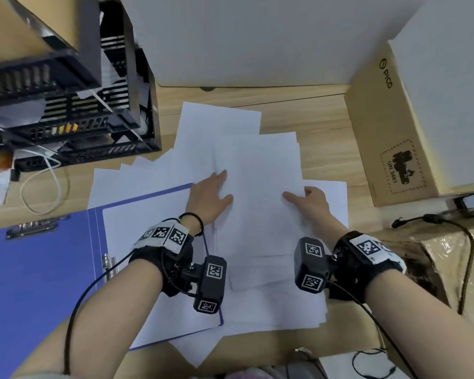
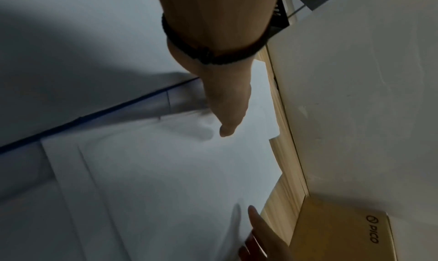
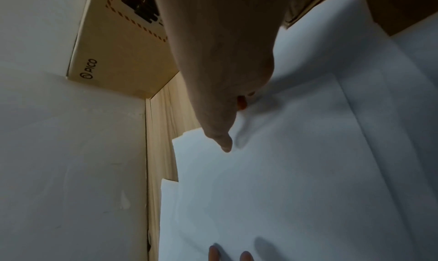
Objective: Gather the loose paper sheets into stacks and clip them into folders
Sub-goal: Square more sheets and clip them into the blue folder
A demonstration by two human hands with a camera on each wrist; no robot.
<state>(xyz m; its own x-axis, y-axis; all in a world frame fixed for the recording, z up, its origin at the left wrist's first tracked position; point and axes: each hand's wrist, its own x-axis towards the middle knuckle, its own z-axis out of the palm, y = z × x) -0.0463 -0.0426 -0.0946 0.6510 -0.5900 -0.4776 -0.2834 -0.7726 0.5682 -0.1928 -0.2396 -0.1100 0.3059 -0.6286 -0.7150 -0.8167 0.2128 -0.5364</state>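
Loose white paper sheets [image 1: 257, 165] lie fanned and overlapping on the wooden desk [image 1: 326, 124]. An open blue folder [image 1: 39, 283] lies at the left with a metal clip [image 1: 30, 228]; some sheets [image 1: 148, 214] rest on its right half. My left hand [image 1: 225, 184] lies flat on the pile, fingers straight, pressing the sheets [image 2: 177, 171] down. My right hand [image 1: 298, 194] holds the right edge of the top sheets [image 3: 296, 171], thumb [image 3: 225, 143] on top and fingers curled at the edge.
A black stacked tray rack [image 1: 66, 105] stands at the back left, with a white cable [image 1: 39, 192] in front of it. A PICO cardboard box [image 1: 394, 132] sits at the right, with a black cable [image 1: 449, 228] and brown bag [image 1: 435, 255] nearer. A white partition [image 1: 257, 36] closes the back.
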